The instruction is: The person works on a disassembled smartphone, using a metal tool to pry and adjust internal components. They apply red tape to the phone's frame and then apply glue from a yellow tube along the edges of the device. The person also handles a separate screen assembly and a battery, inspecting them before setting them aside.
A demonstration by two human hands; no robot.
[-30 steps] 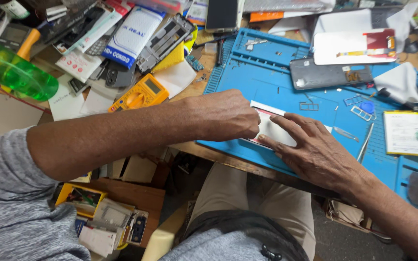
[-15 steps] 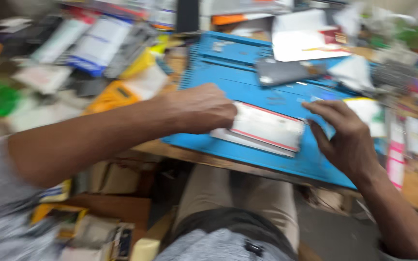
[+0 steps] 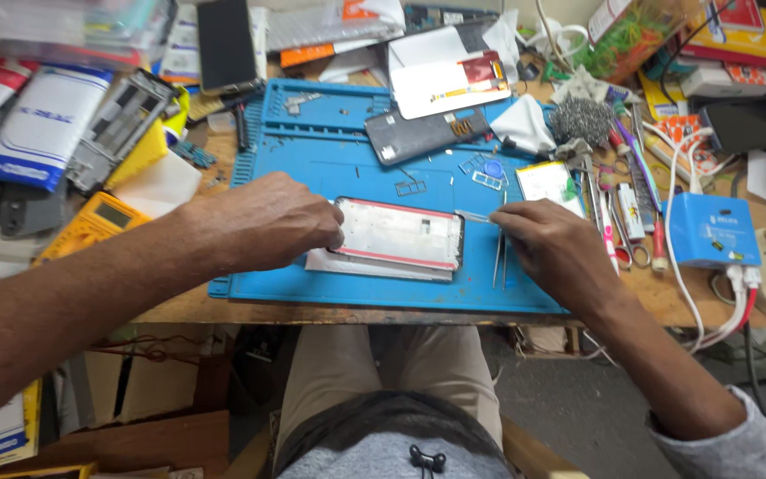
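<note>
Carefully, my left hand (image 3: pixel 263 222) pins the red-edged phone frame (image 3: pixel 398 235) flat on the blue repair mat (image 3: pixel 312 160), fingers closed on its end; my right hand (image 3: pixel 550 244) rests curled beside loose tweezers (image 3: pixel 498 253), which a nudge could knock away.

Phone frame's (image 3: pixel 398 235) left end — hidden by left hand (image 3: pixel 263 222).

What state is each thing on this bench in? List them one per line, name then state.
phone frame: lying flat on the mat, open side up, held at its left end.
left hand: gripping the phone frame.
right hand: resting on the mat, fingertips at the tweezers.
tweezers: lying flat on the mat.
blue mat: spread flat on the bench.
dark phone: lying flat, back up.
yellow multimeter: lying face up.
</note>
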